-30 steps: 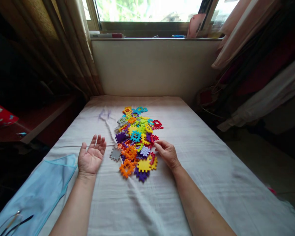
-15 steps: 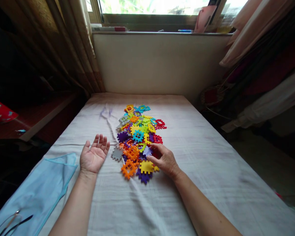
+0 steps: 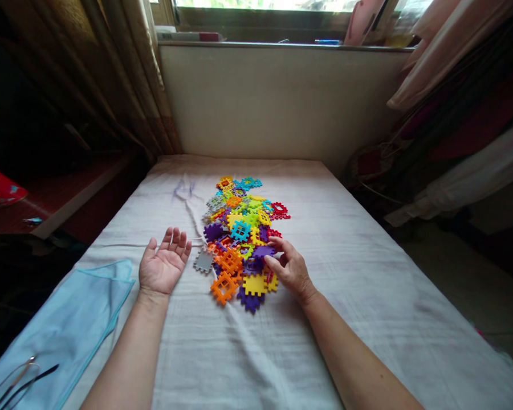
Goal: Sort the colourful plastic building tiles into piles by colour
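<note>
A heap of colourful plastic interlocking building tiles (image 3: 252, 218) with notched edges runs up the middle of the sheet. On its right side my right hand (image 3: 291, 267) pinches a purple tile (image 3: 263, 251) between thumb and fingers. My left hand (image 3: 165, 265) rests palm up left of the heap, fingers stretched out and nothing in it. Nearest to it lies a grey tile (image 3: 204, 261). Orange window-frame tiles (image 3: 224, 288), a yellow tile (image 3: 255, 285) and a dark purple tile (image 3: 251, 302) lie at the near end.
A light blue cloth (image 3: 89, 307) lies at the left with eyeglasses (image 3: 29, 378) on it. The pale sheet (image 3: 367, 319) covers the bed-like surface. A wall (image 3: 256, 102) and window sill stand behind, a curtain (image 3: 123, 74) at the left, hanging clothes (image 3: 448, 57) at the right.
The tile at my right hand showed pale lilac before; now a purple face shows, and the hand has shifted slightly right. My left hand stays put. The view has tipped slightly downward.
</note>
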Available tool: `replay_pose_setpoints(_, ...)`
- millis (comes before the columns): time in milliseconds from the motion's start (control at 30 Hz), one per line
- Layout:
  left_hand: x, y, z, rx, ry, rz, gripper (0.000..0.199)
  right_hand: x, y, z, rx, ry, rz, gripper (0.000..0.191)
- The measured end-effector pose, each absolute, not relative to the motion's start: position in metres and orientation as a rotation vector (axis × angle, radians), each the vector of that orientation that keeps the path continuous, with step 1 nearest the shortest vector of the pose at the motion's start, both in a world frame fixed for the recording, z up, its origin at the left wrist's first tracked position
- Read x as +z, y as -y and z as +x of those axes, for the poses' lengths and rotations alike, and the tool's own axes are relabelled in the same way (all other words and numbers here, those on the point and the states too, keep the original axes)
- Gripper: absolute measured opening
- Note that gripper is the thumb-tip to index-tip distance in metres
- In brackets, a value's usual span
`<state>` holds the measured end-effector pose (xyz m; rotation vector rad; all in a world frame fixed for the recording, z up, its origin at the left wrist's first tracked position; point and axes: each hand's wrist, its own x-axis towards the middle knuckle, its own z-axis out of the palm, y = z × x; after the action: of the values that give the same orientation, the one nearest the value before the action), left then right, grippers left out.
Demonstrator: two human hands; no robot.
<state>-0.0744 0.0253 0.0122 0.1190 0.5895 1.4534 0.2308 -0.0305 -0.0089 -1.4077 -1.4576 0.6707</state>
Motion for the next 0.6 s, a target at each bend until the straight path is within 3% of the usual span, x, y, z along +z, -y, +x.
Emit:
replay_pose_setpoints(400, 0.008, -0.029, -0.078, 1.446, -0.594, 0.127, 0.035, -0.027, 0.013, 0.301, 0.168, 1.224, -1.701, 0.057)
replay_pose_setpoints(600, 0.014, -0.029, -0.075, 1.453, -0.639, 0.096, 0.037, -0.039, 0.012, 0.329, -0.06, 1.251, -1.947, 0.046)
